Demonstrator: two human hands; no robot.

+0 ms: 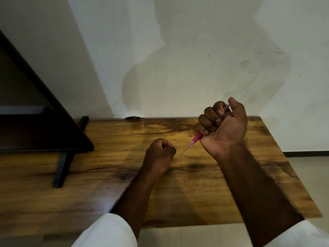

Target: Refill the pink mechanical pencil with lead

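Observation:
My right hand point(223, 127) is raised above the wooden table point(106, 184) and closed in a fist around the pink mechanical pencil point(195, 138). The pencil's tip points down and to the left, and a thin lead point(184, 151) sticks out of it. The pencil's back end shows by my thumb at the top of the fist. My left hand point(159, 155) rests on the table just left of the lead's end, fingers curled shut around something small and thin that I cannot make out.
A dark monitor point(35, 122) on a black stand point(62, 166) occupies the left of the table. A white wall point(178, 59) rises right behind the table's far edge. The table's right edge drops to a pale floor point(311, 184).

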